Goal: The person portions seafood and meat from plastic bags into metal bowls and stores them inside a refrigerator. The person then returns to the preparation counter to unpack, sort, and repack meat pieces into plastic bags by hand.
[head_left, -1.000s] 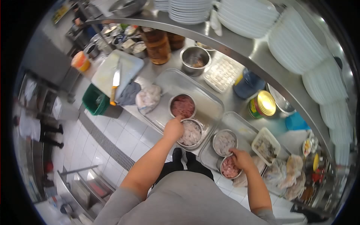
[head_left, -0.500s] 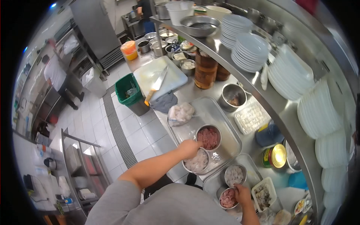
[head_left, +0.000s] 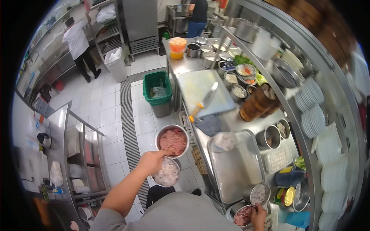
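My left hand (head_left: 152, 161) is closed on the rims of two round metal containers, away from the counter and above the floor. The far container of raw red meat (head_left: 172, 141) sits against the near container of pale raw pieces (head_left: 167, 173). My right hand (head_left: 258, 215) grips two more metal containers at their touching rims, by the counter's near end. One is a container of pale translucent pieces (head_left: 259, 194), the other a container of pinkish raw meat (head_left: 243, 216). Left of them lies a large metal tray (head_left: 235, 169) with a bag of pale food (head_left: 223, 141) at its far end.
A knife (head_left: 206, 100) lies on a white cutting board (head_left: 192, 82); a grey cloth (head_left: 208, 125) is beside it. A green-lined bin (head_left: 157, 86) stands by the counter. Stacked plates (head_left: 310, 96) fill the shelf at right. Two people (head_left: 77, 38) work farther back.
My left hand has lifted its two containers off the tray and swung them left over the floor. My right hand keeps its pair. The view has turned left.
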Available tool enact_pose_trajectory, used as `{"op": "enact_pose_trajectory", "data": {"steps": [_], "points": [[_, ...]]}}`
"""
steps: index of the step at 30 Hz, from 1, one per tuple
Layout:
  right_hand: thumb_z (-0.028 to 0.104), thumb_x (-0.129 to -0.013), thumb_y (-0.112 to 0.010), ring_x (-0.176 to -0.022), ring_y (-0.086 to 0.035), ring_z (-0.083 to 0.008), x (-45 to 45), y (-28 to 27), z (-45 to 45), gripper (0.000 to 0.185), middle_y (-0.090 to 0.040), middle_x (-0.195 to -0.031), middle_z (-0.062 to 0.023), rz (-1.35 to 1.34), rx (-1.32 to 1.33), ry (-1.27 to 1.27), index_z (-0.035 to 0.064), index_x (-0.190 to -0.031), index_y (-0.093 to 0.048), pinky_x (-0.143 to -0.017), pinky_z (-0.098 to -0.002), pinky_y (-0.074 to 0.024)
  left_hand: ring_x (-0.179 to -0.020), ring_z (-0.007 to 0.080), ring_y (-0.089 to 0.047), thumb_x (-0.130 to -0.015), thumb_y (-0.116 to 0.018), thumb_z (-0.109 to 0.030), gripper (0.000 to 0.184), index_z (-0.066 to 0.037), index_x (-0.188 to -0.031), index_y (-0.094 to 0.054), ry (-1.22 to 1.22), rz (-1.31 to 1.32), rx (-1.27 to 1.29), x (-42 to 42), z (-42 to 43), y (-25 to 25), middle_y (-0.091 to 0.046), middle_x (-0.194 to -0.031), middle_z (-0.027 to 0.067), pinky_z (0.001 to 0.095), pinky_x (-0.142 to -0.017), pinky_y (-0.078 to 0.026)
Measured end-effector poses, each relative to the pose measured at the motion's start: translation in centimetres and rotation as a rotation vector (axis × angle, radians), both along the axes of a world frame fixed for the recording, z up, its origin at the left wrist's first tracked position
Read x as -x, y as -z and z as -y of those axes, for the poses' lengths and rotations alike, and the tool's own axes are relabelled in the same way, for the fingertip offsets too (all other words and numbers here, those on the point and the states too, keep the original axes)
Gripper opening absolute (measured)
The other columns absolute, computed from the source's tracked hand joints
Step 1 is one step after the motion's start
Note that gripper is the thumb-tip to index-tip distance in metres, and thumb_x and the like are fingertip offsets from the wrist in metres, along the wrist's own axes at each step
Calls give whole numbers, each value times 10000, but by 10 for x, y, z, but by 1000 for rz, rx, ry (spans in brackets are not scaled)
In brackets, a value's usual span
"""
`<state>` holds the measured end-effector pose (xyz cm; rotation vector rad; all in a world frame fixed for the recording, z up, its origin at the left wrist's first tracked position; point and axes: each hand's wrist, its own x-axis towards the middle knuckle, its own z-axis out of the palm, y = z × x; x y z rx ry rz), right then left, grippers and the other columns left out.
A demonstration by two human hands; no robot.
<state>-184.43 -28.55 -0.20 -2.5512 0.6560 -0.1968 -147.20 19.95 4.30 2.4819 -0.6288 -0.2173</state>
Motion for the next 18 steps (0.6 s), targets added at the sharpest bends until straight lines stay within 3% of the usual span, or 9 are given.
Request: {"op": "enact_pose_trajectory", "data": {"steps": [5,6,7,9,16,18], "points": [[-18,-861,-659,-686,-623,-129,-94,-5,-41,202,-691,-752,-92,48,3,-108,-59,-1057,-683,-631,-313,-510,-817,367,-709,-860,-655,-95,261,-137,-1108,-729,-235,63,22,-19,-124,21,-732,-873,172,479,-757,-568],[116,-877,-628,-901,-678,-474,-122,-24,-60,274,-698,-974,-278,-85,-50,-63,-14,-1111,-685,-798,-496,-540,-803,370,-707,-864,-649,-94,256,-137,-1102,-731,-281,33,-5,-23,-143,18,-729,-856,176,485,-747,-565],[116,-877,-628,-901,-678,-474,-141,-16,-65,274,-698,-974,-278,-89,-51,-89,-14,-1111,-685,-798,-496,-540,-803,370,-707,-864,-649,-94,256,-137,-1102,-731,-306,29,-8,-25,-160,18,-729,-856,176,485,-747,-565],[-28,-869,-653,-724,-624,-117,-182,2,-80,197,-696,-786,-80,105,4,-211,-66,-1061,-678,-665,-290,-509,-827,384,-705,-862,-642,-51,222,-107,-1053,-742,-381,9,-45,-34,-196,18,-734,-903,178,477,-765,-569],[-17,-873,-667,-785,-677,-154,-350,1,-156,203,-735,-855,-120,40,-105,-303,-57,-1072,-681,-720,-310,-535,-806,392,-701,-876,-628,-87,226,-123,-1070,-739,-548,28,-66,-68,-293,49,-726,-860,189,504,-742,-549],[-8,-873,-669,-781,-684,-159,-408,3,-175,203,-736,-846,-131,32,-90,-376,-54,-1070,-684,-715,-315,-536,-824,417,-692,-873,-624,-79,208,-106,-1047,-735,-658,47,82,-79,-310,45,-718,-874,208,511,-752,-543]]}}
